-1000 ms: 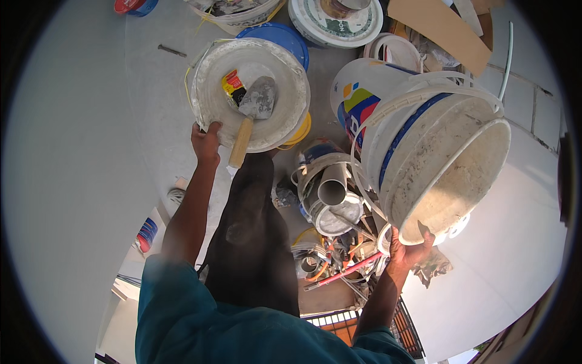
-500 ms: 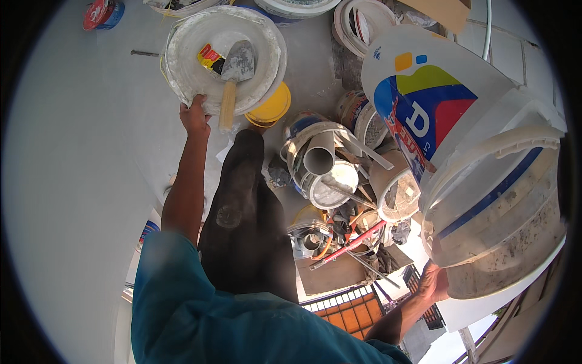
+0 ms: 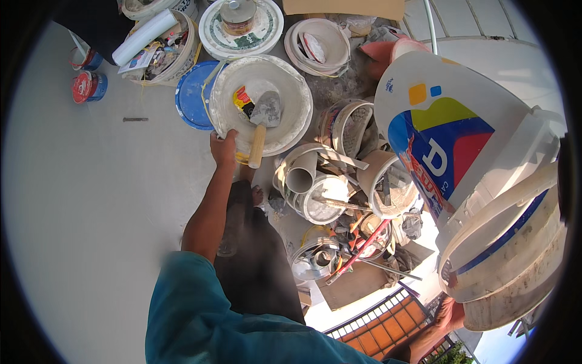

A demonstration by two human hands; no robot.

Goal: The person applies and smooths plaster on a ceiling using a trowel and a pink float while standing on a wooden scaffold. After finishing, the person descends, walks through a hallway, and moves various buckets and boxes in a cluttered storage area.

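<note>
My left hand (image 3: pixel 225 148) is closed on the near rim of a pale, plaster-smeared bucket (image 3: pixel 293 124). Inside it lies a trowel (image 3: pixel 265 110) with a grey blade, its wooden handle sticking out over the near rim. Beside the blade is a small yellow, red and black packet (image 3: pixel 244 101). At the right, my right hand (image 3: pixel 447 313) grips the underside of some white plastic buckets (image 3: pixel 506 267), tilted on their sides and seemingly nested. A colourful label (image 3: pixel 445 148) covers the upper one. My right fingers are partly hidden behind the plastic.
Below the held buckets, a tub with a grey pipe (image 3: pixel 301 173), a red-handled tool (image 3: pixel 364 249) and several used buckets crowd the floor. Farther off are a blue lid (image 3: pixel 195 97), a white lidded bucket (image 3: pixel 241 30), a bucket of rubbish (image 3: pixel 160 64) and small red-and-blue tins (image 3: pixel 89 87).
The view has shifted, bringing more buckets at the far left into sight. The left-hand bucket sits farther right and lower in the picture, almost hiding the yellow one. Both hands keep their hold.
</note>
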